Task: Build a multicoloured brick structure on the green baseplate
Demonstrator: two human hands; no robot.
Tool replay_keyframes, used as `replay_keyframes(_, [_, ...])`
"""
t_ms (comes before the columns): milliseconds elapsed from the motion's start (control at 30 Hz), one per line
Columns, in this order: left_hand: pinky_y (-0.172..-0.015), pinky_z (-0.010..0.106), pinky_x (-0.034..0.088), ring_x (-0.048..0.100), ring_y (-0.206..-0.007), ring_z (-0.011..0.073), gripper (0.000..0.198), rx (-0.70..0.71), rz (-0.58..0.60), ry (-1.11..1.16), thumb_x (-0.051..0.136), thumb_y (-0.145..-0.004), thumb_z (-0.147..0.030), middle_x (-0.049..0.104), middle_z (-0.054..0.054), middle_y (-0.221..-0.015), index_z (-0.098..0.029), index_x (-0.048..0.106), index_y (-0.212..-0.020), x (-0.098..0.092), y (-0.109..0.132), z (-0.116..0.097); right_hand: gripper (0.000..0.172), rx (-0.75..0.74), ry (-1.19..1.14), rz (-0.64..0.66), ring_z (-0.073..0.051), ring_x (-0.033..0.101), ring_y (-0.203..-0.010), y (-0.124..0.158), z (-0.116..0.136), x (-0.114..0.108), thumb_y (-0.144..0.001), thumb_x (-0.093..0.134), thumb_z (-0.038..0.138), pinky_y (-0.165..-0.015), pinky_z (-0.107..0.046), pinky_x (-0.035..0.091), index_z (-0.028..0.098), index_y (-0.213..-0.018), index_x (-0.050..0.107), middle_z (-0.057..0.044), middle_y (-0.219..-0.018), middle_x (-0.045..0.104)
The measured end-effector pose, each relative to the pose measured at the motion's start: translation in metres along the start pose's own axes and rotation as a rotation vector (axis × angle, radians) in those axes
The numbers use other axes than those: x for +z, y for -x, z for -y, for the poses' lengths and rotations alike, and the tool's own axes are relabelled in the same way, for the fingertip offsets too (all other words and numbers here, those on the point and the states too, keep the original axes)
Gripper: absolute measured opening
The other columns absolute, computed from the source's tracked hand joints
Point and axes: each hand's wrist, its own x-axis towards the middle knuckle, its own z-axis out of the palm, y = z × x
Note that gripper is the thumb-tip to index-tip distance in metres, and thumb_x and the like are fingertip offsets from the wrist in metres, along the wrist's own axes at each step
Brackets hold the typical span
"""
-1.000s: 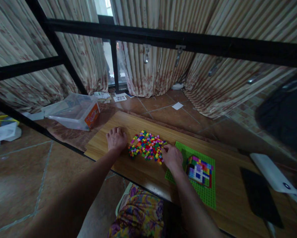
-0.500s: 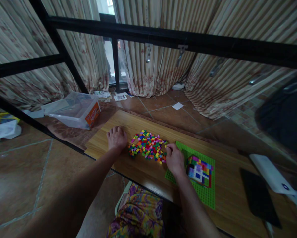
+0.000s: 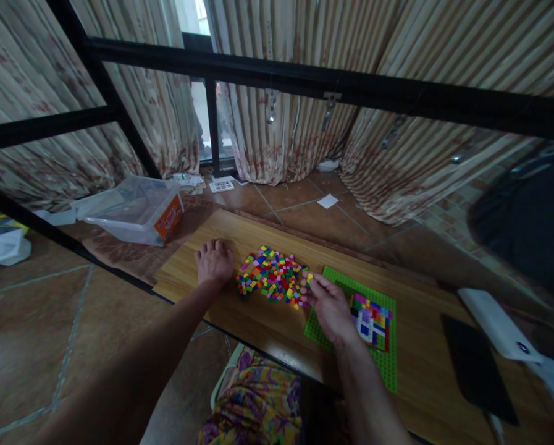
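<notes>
My left hand (image 3: 214, 262) rests on the wooden table, fingers lying apart and nothing held, just left of a loose pile of small coloured toy bricks (image 3: 277, 275). Between the thumb and fingers of my right hand (image 3: 330, 309) is a small yellow brick (image 3: 309, 278), at the pile's right edge. Partly beneath that hand lies a green studded baseplate (image 3: 388, 374). On it sits a square block of many-coloured bricks (image 3: 373, 321) with white and blue ones in its middle; my right hand hides part of the plate's left side.
A clear plastic bin (image 3: 133, 216) with an orange label stands on the floor beyond the table's left end. On the right of the table (image 3: 425, 346) lie a dark flat panel (image 3: 478, 368) and a white elongated device (image 3: 499, 324). A black metal frame (image 3: 258, 68) crosses ahead, before curtains.
My right hand has turned over, its fingers opening out so the pinched yellow brick shows more clearly. The left hand stays in place on the table. The whole view has shifted slightly.
</notes>
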Motion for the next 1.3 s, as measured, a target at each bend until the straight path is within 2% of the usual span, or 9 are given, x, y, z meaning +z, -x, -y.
replay_keyframes(200, [-0.095, 0.047, 0.036, 0.048, -0.116, 0.0326, 0.043, 0.009, -0.006, -0.007, 0.035, -0.090, -0.035, 0.057, 0.016, -0.125, -0.016, 0.056, -0.122, 0.000, 0.000, 0.000, 0.039, 0.031, -0.074, 0.026, -0.008, 0.054, -0.059, 0.005, 0.009, 0.006, -0.062, 0.081, 0.048, -0.050, -0.019, 0.044, 0.019, -0.085, 0.067, 0.000, -0.078, 0.066])
replay_keyframes(367, [-0.096, 0.047, 0.036, 0.048, -0.117, 0.0325, 0.043, 0.005, -0.008, 0.001, 0.035, -0.090, -0.035, 0.057, 0.016, -0.125, -0.016, 0.056, -0.122, 0.002, 0.000, 0.001, 0.034, -0.019, -0.026, 0.065, -0.005, 0.044, -0.049, 0.004, 0.006, 0.005, -0.067, 0.077, 0.049, -0.045, -0.018, 0.038, 0.018, -0.075, 0.063, 0.005, -0.064, 0.058])
replay_keyframes(600, [-0.096, 0.047, 0.036, 0.047, -0.117, 0.0323, 0.042, 0.004, -0.004, -0.005, 0.035, -0.090, -0.035, 0.057, 0.016, -0.126, -0.016, 0.056, -0.121, 0.002, 0.000, 0.001, 0.038, -0.043, 0.063, -0.060, -0.006, 0.043, -0.042, -0.002, -0.003, 0.003, -0.062, 0.078, 0.052, -0.039, -0.019, 0.037, 0.018, -0.073, 0.064, 0.005, -0.058, 0.057])
replay_keyframes(867, [-0.095, 0.047, 0.036, 0.047, -0.117, 0.0324, 0.043, 0.002, -0.009, 0.001, 0.034, -0.090, -0.036, 0.056, 0.016, -0.126, -0.016, 0.056, -0.121, 0.002, 0.001, 0.001, 0.033, -0.084, 0.195, -0.160, -0.008, 0.044, -0.041, -0.012, -0.013, -0.002, -0.065, 0.073, 0.051, -0.040, -0.022, 0.041, 0.019, -0.071, 0.065, 0.005, -0.054, 0.058])
replay_keyframes(1000, [-0.095, 0.047, 0.036, 0.048, -0.115, 0.0319, 0.042, 0.011, -0.016, -0.012, 0.034, -0.091, -0.036, 0.057, 0.016, -0.125, -0.016, 0.056, -0.121, 0.002, 0.001, 0.001, 0.030, -0.106, 0.098, -0.147, -0.008, 0.047, -0.044, -0.013, -0.011, -0.001, -0.066, 0.072, 0.047, -0.041, -0.020, 0.039, 0.019, -0.070, 0.064, 0.004, -0.056, 0.059])
replay_keyframes(1133, [-0.095, 0.047, 0.036, 0.048, -0.116, 0.0318, 0.042, 0.009, -0.015, -0.018, 0.033, -0.091, -0.035, 0.057, 0.015, -0.126, -0.016, 0.057, -0.120, 0.001, 0.001, 0.001, 0.029, -0.047, -0.063, -0.113, -0.007, 0.049, -0.048, -0.012, -0.005, -0.001, -0.064, 0.076, 0.043, -0.042, -0.018, 0.038, 0.017, -0.073, 0.064, 0.002, -0.063, 0.063])
replay_keyframes(1300, [-0.096, 0.047, 0.035, 0.047, -0.118, 0.0316, 0.042, 0.003, 0.004, -0.012, 0.034, -0.091, -0.035, 0.055, 0.016, -0.128, -0.016, 0.056, -0.121, 0.001, 0.001, 0.000, 0.031, -0.011, -0.114, -0.080, -0.006, 0.049, -0.051, -0.012, -0.002, -0.003, -0.063, 0.078, 0.042, -0.043, -0.018, 0.036, 0.017, -0.074, 0.064, 0.001, -0.066, 0.064])
